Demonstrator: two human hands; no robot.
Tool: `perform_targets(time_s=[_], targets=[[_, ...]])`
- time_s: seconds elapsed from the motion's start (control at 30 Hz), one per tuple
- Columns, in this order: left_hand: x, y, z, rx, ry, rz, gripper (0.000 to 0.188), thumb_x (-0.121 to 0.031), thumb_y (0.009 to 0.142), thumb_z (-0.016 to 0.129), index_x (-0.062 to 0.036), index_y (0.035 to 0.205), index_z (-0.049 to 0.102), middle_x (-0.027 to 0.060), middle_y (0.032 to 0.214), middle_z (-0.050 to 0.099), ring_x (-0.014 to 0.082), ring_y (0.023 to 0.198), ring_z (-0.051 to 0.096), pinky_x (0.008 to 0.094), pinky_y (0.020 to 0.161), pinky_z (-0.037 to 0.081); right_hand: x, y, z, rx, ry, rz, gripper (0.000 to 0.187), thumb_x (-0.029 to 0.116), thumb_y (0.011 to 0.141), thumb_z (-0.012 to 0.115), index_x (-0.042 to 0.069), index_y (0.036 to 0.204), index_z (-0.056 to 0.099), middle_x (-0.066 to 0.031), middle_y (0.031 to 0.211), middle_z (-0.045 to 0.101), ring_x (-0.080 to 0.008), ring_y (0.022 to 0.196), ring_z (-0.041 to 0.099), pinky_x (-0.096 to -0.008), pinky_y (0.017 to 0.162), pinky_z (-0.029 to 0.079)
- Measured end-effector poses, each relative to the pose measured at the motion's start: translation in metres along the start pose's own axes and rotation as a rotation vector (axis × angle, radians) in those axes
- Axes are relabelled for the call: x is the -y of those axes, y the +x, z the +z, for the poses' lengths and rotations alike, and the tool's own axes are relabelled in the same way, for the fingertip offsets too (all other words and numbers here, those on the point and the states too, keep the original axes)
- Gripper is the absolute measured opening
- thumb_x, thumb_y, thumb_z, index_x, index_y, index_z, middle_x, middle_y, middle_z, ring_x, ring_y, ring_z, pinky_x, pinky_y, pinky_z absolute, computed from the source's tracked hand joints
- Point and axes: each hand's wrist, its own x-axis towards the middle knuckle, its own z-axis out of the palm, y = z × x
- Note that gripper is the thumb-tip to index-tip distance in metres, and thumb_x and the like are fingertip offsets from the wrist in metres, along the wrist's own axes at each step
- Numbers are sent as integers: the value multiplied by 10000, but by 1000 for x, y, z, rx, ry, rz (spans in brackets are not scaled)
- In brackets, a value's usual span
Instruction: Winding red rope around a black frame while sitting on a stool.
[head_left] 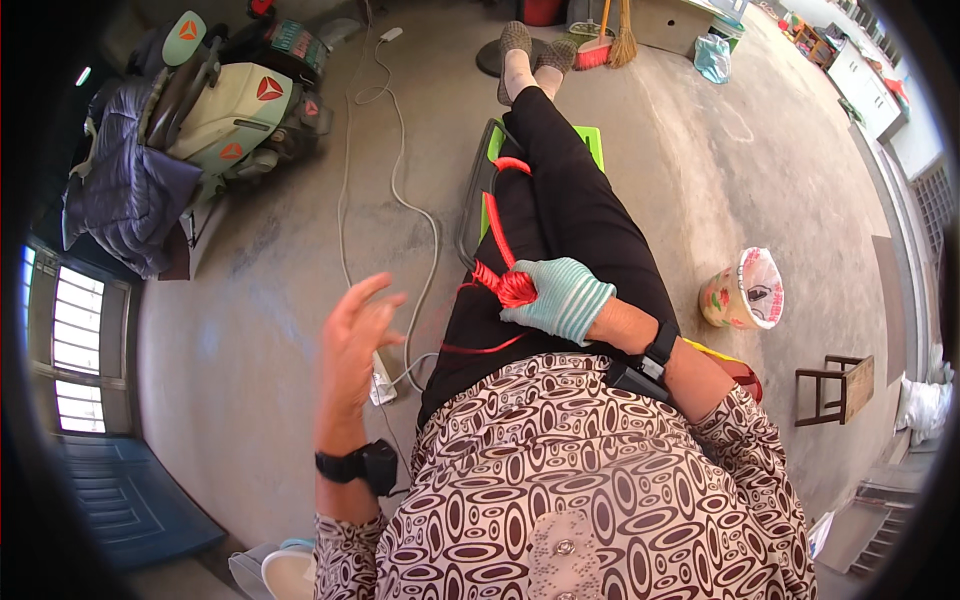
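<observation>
My right hand [560, 298], in a white and teal striped glove, is closed round a bundle of red cord [516, 289] above my lap. The bundle adjoins a dark bent frame [463, 222], parts of which carry red wrapping [497, 228]. A loose red strand [485, 349] runs across my black trousers. To the left, my bare left hand [358, 335] is raised, its fingers apart and slightly bent. I see nothing held in it, though the fingers are a little blurred.
My outstretched legs pass over a bright green plastic piece [589, 145]. Cables and a white power strip [382, 380] lie on the floor at left, near a parked scooter [225, 115]. On the right stand a flowered bin [742, 290] and a small wooden stool [838, 390].
</observation>
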Motion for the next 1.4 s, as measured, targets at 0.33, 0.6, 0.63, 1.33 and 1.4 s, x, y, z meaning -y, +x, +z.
perform_targets(time_s=[0.33, 0.6, 0.63, 1.33, 1.4], targets=[[28, 48, 73, 238, -290, -154, 268, -120, 939, 571, 0, 1179, 582, -13, 730, 548, 45, 574, 479, 199, 524, 407, -11, 9, -4, 28, -20, -13, 409, 417, 784, 700, 54, 949, 612, -164, 753, 650, -352, 733, 651, -402, 652, 515], [48, 54, 62, 273, -107, -124, 244, -149, 932, 599, 17, 1111, 603, -51, 662, 527, 12, 505, 413, 175, 459, 328, -20, 24, 13, -14, -74, -41, 329, 376, 804, 649, 62, 892, 605, -171, 738, 646, -366, 718, 642, -443, 633, 507], [50, 51, 61, 256, -99, -134, 227, -153, 930, 604, 10, 1087, 599, -42, 669, 539, 11, 495, 408, 176, 441, 314, -20, 24, 15, -19, -81, -55, 318, 367, 802, 648, 62, 882, 603, -174, 729, 642, -365, 712, 642, -445, 628, 507], [71, 62, 56, 216, -285, -192, 267, -92, 912, 603, 9, 1154, 551, 76, 899, 616, 46, 515, 447, 175, 420, 365, -52, 22, -1, -108, 240, 196, 575, 257, 659, 818, -18, 1102, 575, -203, 929, 665, -343, 876, 656, -348, 786, 522], [68, 69, 69, 265, -356, -166, 295, -77, 902, 614, 17, 1174, 549, 69, 908, 618, 59, 551, 476, 185, 451, 391, -58, 17, -3, 62, 223, 179, 641, 285, 616, 836, -27, 1104, 562, -222, 979, 642, -353, 932, 636, -364, 837, 505]])
